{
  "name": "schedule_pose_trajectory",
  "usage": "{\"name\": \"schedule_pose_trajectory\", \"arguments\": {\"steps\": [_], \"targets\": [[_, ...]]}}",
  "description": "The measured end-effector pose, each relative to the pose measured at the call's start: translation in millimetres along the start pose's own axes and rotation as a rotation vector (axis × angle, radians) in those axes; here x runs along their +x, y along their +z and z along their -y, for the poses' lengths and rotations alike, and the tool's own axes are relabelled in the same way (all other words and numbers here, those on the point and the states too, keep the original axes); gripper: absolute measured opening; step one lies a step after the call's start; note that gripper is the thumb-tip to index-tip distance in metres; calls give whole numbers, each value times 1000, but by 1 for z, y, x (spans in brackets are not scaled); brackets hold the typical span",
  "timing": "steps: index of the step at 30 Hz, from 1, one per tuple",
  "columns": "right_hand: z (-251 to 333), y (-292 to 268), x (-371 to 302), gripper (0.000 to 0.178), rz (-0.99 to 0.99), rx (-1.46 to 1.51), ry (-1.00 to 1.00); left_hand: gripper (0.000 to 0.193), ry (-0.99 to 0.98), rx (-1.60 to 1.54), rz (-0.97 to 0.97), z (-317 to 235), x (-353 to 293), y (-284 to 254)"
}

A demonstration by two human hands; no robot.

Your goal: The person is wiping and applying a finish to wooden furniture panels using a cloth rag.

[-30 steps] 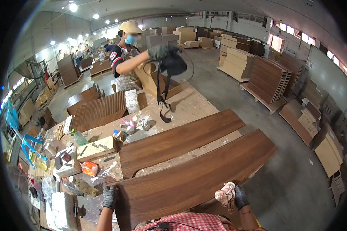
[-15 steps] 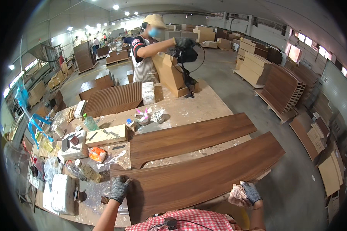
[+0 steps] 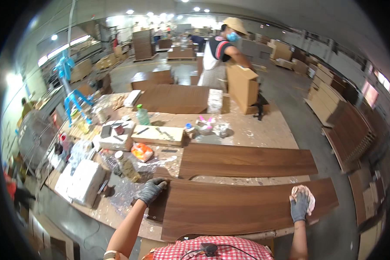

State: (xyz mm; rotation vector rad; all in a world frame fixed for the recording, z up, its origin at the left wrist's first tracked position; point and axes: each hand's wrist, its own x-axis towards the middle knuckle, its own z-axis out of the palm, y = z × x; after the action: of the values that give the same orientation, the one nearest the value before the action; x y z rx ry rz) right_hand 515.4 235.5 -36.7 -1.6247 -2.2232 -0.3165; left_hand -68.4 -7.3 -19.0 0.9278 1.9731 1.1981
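In front of me lies a long brown wood-grain board (image 3: 247,208), its left end overlapping another dark board (image 3: 158,206) beneath. My left hand (image 3: 152,190), in a grey glove, is closed around that left end, fingertips over the edge. Toward the other end, my gloved right hand (image 3: 300,206) presses a crumpled pinkish cloth (image 3: 306,191) down on the board's face. Parallel to it, farther off, rests a second wood-grain board (image 3: 247,160) with a curved cutout along its near side.
On the bench's left stand a plastic bottle (image 3: 126,167), a white wrapped block (image 3: 86,184), an orange bag (image 3: 141,152) and a yellowish block (image 3: 158,135). Beyond, a co-worker (image 3: 219,56) stands beside a cardboard box (image 3: 241,86). Stacked boards (image 3: 349,134) flank the floor at right.
My right hand has moved from the board's near edge onto its face with the cloth. The board's angle looks straighter as my view turned left. The co-worker's raised arm has lowered behind the box.
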Motion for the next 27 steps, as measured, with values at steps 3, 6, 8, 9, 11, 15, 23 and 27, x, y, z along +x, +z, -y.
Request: {"name": "schedule_pose_trajectory", "arguments": {"steps": [3,6,8,9,11,15,23,27], "targets": [[26,6,2,49,153,303,-8,25,-62,-31,40,4,0,3],[118,-28,6,47,284,648,-107,29,38,-143,39,2,-16,1],[156,-7,4,50,181,494,-288,30,110,-138,48,-2,-13,13],[188,-17,13,50,438,588,-330,30,165,-9,24,5,-13,13],[240,-12,4,49,295,517,-565,26,127,-200,36,31,-4,23],[344,-1,7,50,229,706,-843,27,227,-76,-52,48,-5,29],[412,-6,-14,50,109,660,-975,27,267,104,-182,30,-8,31],[351,-5,-12,38,103,643,-753,25,285,143,-171,10,-17,28]]}}
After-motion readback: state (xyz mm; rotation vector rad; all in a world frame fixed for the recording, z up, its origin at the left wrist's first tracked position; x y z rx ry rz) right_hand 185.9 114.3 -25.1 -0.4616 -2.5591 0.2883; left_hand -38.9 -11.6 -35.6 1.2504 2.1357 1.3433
